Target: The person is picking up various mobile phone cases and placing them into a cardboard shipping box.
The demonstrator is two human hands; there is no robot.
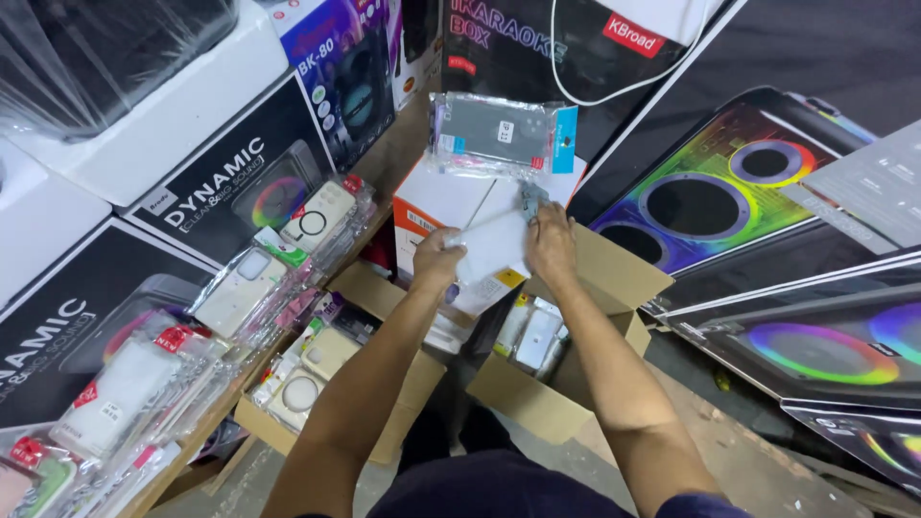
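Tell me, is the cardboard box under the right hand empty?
No, the cardboard box holds several packaged phone cases below the right hand.

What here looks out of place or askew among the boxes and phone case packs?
The grey phone case pack lies tilted on top of the white box, with its plastic sleeve crumpled. The cardboard box under the right hand stands tilted. The left hand grips a clear pack. Nothing looks spilled.

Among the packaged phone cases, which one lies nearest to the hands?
The grey case in its clear bag, lying on the white box just above the right hand; the others lie along the left shelf.
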